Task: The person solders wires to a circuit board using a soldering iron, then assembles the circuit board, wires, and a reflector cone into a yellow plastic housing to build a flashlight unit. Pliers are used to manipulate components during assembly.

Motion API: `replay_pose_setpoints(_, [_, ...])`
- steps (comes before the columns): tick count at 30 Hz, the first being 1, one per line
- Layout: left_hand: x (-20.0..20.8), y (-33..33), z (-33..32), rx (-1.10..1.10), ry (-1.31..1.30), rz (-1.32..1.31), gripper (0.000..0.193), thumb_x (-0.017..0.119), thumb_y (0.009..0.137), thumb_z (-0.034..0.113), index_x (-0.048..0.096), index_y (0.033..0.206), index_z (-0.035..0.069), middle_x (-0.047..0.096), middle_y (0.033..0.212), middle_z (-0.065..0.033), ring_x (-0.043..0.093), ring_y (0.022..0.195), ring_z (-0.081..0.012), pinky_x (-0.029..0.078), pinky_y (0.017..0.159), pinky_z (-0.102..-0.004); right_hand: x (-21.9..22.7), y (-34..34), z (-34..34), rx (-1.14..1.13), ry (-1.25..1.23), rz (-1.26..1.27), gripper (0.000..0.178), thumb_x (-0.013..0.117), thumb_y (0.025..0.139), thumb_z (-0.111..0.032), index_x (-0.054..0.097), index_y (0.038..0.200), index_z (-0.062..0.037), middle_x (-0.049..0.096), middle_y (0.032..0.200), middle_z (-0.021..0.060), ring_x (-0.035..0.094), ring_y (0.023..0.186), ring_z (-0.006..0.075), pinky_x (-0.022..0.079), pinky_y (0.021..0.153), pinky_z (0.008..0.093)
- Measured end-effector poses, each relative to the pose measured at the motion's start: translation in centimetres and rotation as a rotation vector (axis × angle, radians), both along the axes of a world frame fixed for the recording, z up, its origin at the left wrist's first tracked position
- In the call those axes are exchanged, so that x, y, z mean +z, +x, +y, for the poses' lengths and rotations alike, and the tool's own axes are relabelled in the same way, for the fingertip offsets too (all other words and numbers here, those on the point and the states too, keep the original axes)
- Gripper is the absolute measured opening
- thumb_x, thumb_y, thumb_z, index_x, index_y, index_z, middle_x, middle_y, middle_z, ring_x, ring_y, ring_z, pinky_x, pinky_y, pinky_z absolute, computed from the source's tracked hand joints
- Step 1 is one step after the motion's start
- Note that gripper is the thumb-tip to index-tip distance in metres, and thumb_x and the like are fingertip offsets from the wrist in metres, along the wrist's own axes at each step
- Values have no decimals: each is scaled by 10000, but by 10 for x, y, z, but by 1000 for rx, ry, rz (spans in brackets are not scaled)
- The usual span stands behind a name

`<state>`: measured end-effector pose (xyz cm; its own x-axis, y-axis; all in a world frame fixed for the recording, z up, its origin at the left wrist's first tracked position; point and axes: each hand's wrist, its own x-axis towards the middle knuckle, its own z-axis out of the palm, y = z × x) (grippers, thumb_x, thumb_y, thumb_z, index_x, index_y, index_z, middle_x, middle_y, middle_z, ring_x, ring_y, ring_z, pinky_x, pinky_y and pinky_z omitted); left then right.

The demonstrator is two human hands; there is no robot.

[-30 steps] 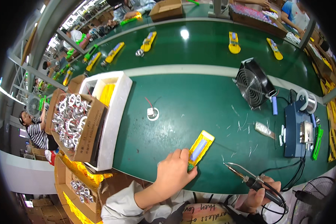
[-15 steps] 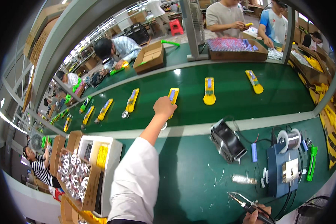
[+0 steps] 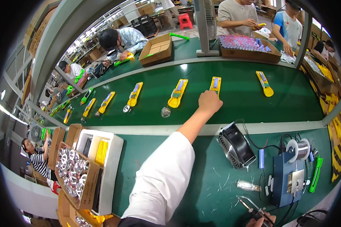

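Note:
My left hand (image 3: 210, 103) reaches across onto the green belt. Its fingers are closed around the near end of a yellow plastic housing (image 3: 216, 83), whose far end shows a purple battery cell. Just left of that hand lies another yellow housing (image 3: 177, 94) with a battery cell and a small circuit board, a round silver part (image 3: 165, 112) at its near end. To the right is a further yellow housing (image 3: 265, 84). At the lower right edge my right hand (image 3: 262, 221) grips a soldering iron (image 3: 247, 206), its tip pointing up and left.
A black fan (image 3: 236, 145), a solder spool (image 3: 298, 149) and a blue soldering station (image 3: 286, 178) stand on the right of the bench (image 3: 212, 166). At left are a box of silver parts (image 3: 70, 170) and a white tray of wires (image 3: 115, 151). Co-workers sit beyond the belt.
My left hand has moved right, from one yellow housing to the neighbouring one. The housing it left lies uncovered on the belt. My right hand still holds the soldering iron.

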<state>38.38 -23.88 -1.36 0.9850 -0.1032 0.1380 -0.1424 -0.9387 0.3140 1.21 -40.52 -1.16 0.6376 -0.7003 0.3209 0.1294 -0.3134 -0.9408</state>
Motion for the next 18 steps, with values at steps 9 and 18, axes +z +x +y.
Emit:
replay_pose_setpoints(9, [20, -253, 86, -6, 60, -77, 178, 570, 731, 167, 509, 771, 5, 518, 856, -214, 520, 733, -349, 438, 635, -416, -39, -23, -19, -16, 5, -190, 329, 455, 780, -316, 317, 700, -28, 403, 620, 91, 396, 541, 153, 346, 504, 252])
replay_pose_setpoints(18, [2, -433, 123, 186, -232, -43, 312, 668, 666, 176, 512, 875, 6, 510, 1036, -177, 512, 853, -312, 430, 736, -353, -48, -45, -38, 56, -368, -358, 177, 447, 833, -151, 394, 899, 5, 428, 786, 135, 460, 663, 198, 404, 570, 277])
